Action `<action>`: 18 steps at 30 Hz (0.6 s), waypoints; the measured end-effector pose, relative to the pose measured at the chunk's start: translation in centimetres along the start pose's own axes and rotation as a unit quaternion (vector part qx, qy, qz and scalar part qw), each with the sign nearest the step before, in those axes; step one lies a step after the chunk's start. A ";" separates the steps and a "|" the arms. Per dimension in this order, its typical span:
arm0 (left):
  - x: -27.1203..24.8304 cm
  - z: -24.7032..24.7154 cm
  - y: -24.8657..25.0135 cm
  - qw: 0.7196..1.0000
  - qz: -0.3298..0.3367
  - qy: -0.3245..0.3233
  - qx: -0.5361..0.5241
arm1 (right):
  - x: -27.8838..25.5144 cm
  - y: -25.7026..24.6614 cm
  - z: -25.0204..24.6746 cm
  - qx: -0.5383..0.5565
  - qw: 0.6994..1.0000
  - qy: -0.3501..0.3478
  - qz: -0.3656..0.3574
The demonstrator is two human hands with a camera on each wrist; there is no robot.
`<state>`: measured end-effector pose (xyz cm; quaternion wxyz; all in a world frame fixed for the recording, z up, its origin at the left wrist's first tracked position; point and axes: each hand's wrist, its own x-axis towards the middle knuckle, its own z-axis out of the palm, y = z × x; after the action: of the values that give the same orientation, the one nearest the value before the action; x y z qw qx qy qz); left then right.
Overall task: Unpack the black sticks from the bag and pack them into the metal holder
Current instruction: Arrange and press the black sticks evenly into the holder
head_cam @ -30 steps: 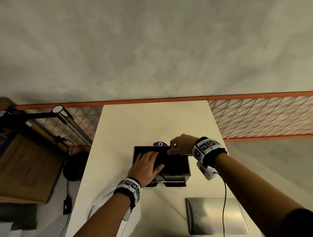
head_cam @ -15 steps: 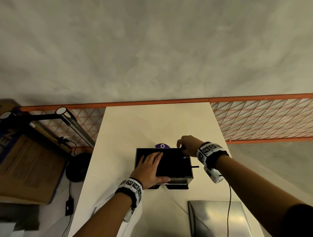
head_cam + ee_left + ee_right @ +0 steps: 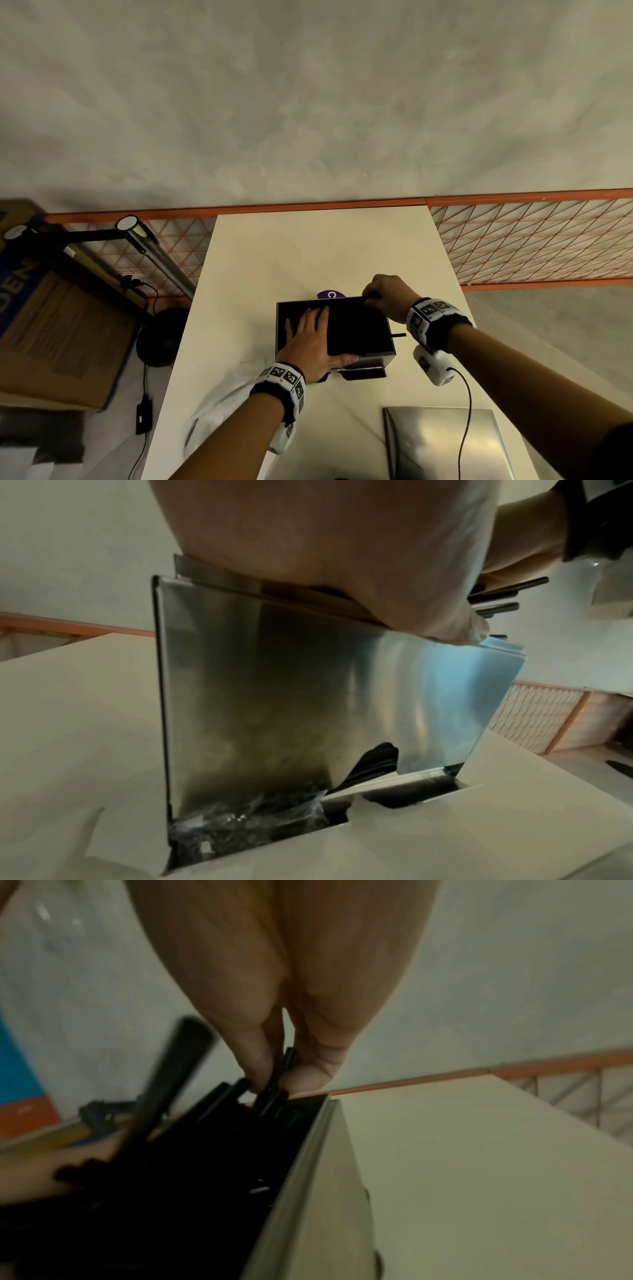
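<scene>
**A:** Left to right — what's the left hand (image 3: 310, 342) doing?

**B:** Lying flat, fingers straight, on the packed black sticks (image 3: 356, 327) in the upright box-shaped metal holder (image 3: 308, 696) on the pale desk (image 3: 308, 253). Released grip, pressing only.

**A:** And the right hand (image 3: 387, 296)?

**B:** At the holder's far right corner, thumb and fingertips (image 3: 257, 1058) clenched on one thin black stick (image 3: 279, 1074) — its lower end already among the others.

**A:** Which way does it go?

**B:** Its long axis runs down into the holder, so I'd judge the push follows that line. The right hand is nearer. One stray stick (image 3: 399, 334) juts out sideways on the right.
</scene>
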<state>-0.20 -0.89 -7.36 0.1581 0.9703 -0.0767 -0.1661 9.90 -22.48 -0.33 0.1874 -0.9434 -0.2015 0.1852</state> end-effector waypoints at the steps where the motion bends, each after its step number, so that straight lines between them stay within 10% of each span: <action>1: 0.0 0.0 0.0 1.000 -0.003 0.002 0.000 | -0.1 -0.2 0.1 0.022 1.000 0.005 0.021; 18: -0.1 -0.3 -0.4 0.998 0.019 0.051 -0.029 | -3.4 -0.8 -10.4 0.051 0.995 0.063 0.052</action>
<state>-0.13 -0.39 -7.18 0.1926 0.9709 -0.0824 -0.1156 11.17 -26.28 9.93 0.2374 -0.9517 -0.1303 0.1444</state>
